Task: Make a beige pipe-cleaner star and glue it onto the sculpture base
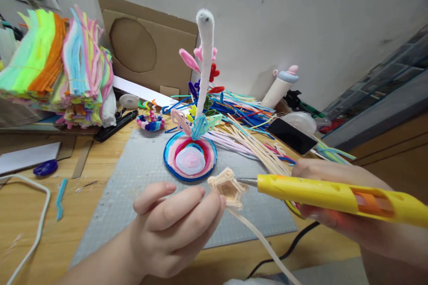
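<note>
- The small beige pipe-cleaner pentagon (230, 189) is held up above the near half of the cutting mat, its tan middle turned toward the wearer.
- The left hand (177, 222) grips its near left edge between fingertips, probably so that the opposite edge stays free and the skin keeps away from heat.
- A beige pipe cleaner (264, 240) trails down from beneath the pentagon toward the near right; whether it is joined on cannot be told.
- The right hand (354, 227) is wrapped around a yellow glue gun (307, 191), partly hidden behind its body. The gun lies nearly level, seemingly to bring its metal nozzle (248, 181) to the pentagon's upper right side; actual contact is unclear.
- Just beyond, on the grey cutting mat (133, 178), sits a coiled round base (190, 160) with a tall white stem (204, 62) rising behind it and pastel butterflies (199, 127) around the stem's foot. It stands close to the hands and could be knocked.
- Loose pipe cleaners (240, 107) and a phone (292, 136) crowd the desk (76, 205) behind; a black cable (294, 245) curves below the gun, where it might snag.
</note>
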Available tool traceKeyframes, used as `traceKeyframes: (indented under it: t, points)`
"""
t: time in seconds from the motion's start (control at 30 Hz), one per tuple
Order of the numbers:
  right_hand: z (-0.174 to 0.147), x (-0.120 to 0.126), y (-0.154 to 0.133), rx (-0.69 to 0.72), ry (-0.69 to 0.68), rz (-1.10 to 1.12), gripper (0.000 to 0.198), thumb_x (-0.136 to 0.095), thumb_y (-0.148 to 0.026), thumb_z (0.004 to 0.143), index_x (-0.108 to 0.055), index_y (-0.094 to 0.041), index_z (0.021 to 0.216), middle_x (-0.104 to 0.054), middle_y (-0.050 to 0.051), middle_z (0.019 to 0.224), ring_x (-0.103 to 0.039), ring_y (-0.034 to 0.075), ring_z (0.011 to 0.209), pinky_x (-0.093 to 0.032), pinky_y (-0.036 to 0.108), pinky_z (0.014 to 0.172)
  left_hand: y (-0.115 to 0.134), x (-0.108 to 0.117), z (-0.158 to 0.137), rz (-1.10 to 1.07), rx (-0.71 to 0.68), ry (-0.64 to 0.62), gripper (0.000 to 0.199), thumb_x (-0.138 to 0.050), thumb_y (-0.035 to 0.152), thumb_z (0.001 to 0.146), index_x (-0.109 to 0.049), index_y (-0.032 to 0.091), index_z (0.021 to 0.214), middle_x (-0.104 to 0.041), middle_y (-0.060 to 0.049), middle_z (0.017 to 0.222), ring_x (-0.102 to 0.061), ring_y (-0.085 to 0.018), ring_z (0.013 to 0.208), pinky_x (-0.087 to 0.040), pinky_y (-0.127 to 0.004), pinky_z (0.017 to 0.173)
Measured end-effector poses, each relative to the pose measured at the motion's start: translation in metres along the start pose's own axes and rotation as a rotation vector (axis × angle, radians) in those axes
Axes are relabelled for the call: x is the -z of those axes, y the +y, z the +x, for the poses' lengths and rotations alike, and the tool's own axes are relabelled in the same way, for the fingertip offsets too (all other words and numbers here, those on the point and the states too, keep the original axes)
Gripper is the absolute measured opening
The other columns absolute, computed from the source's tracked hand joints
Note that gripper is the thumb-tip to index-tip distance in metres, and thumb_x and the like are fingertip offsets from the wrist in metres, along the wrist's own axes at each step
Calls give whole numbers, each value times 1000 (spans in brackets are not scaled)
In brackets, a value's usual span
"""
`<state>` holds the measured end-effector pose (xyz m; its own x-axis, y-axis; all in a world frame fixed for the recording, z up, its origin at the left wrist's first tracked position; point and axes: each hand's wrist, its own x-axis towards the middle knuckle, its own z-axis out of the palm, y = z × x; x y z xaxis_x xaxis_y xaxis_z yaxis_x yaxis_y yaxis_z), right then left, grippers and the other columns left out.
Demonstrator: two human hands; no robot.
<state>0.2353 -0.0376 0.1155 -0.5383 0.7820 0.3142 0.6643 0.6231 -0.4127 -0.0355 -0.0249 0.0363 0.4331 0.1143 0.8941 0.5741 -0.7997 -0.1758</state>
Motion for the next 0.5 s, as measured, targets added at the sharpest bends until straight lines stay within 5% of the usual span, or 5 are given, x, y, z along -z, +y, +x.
traceKeyframes:
  t: [0.5]
  points:
    - [-3, -5, 5, 5, 10, 59, 28, -56, -39, 86, -53, -23, 63, -55, -3, 56, -50, 10, 46, -36, 24, 41, 2, 0, -2, -12, -15, -10, 21, -59, 12, 85, -74, 26, 84, -71, 9, 98, -55, -9, 79, -37, -30, 89]
